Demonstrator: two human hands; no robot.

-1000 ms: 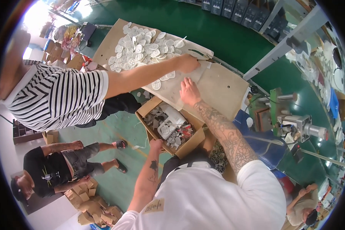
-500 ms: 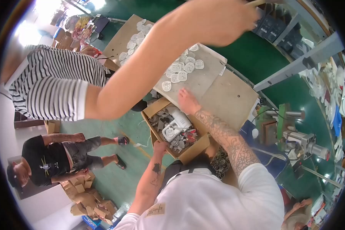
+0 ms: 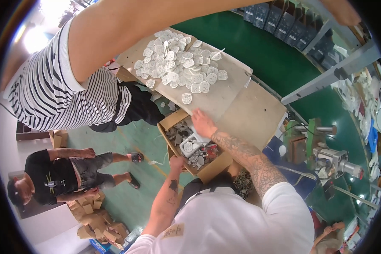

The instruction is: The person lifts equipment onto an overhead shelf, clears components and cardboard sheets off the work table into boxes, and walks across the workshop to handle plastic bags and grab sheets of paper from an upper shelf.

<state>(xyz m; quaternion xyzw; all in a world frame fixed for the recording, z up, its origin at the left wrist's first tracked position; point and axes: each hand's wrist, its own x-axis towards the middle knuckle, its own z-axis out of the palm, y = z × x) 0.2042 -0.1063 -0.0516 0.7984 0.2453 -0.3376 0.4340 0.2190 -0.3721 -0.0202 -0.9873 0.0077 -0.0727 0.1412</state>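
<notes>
My left hand (image 3: 178, 163) is closed around the near-left rim of an open cardboard box (image 3: 216, 166). Inside lie grey and red scraps and a white plastic piece with a rounded frame (image 3: 189, 146). My right hand (image 3: 203, 123) is over the box's far side, beside the worktable's edge, back up and fingers loosely extended; nothing shows in it. It hides part of the box's contents. On the worktable (image 3: 249, 101) beyond, many flat white rounded pieces (image 3: 173, 63) lie in a heap, one single piece (image 3: 186, 98) nearest my right hand.
A person in a striped shirt (image 3: 72, 93) reaches an arm across the far side of the table. Another person in black (image 3: 51, 173) stands at left, near flattened cardboard (image 3: 101, 220). A metal machine (image 3: 326, 156) is at right, beside a grey metal frame post (image 3: 326, 76).
My right hand has moved down and slightly left, over the box. The striped person's arm has swung up and away, uncovering the white heap. My left hand stays on the box.
</notes>
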